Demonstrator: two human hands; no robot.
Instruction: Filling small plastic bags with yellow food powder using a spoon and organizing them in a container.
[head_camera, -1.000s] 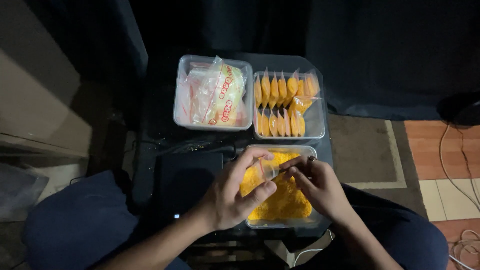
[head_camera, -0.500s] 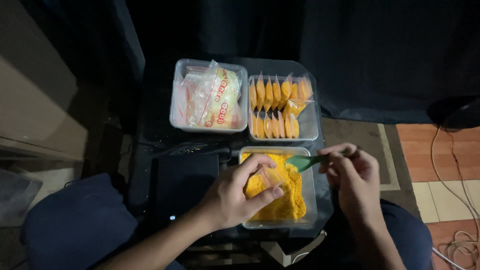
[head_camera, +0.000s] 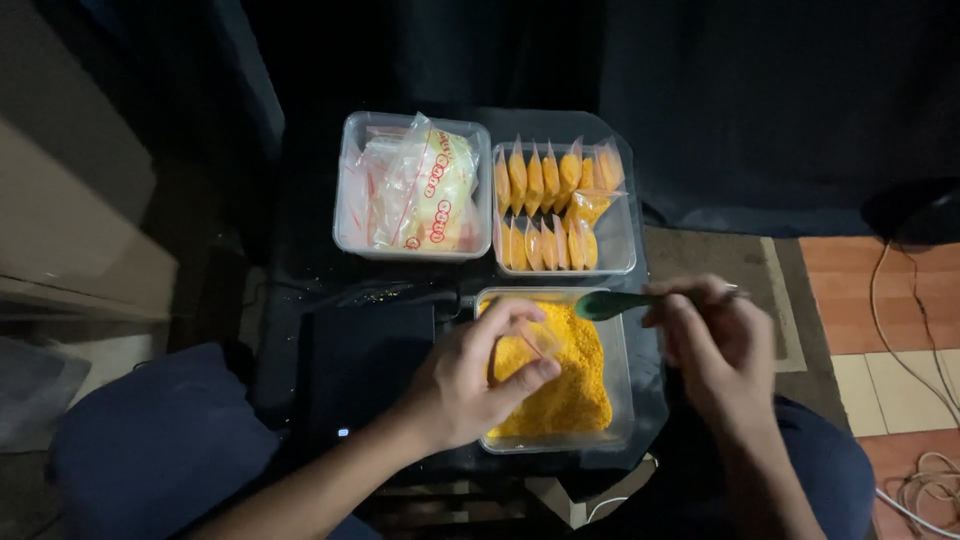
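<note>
The left hand (head_camera: 470, 385) covers part of the yellow crumbs (head_camera: 570, 380), and the small clear bag (head_camera: 530, 345) pinched in its fingers is so faint that its contents cannot be told. The right hand (head_camera: 715, 345) is blurred, and it hides the handle of the green spoon (head_camera: 610, 303); whether the spoon's bowl carries anything is unclear. Both forearms run off the bottom edge. The bags (head_camera: 415, 190) in the far tub are a crumpled heap, too tangled to count. The room around the table (head_camera: 300, 270) is lost in darkness.
</note>
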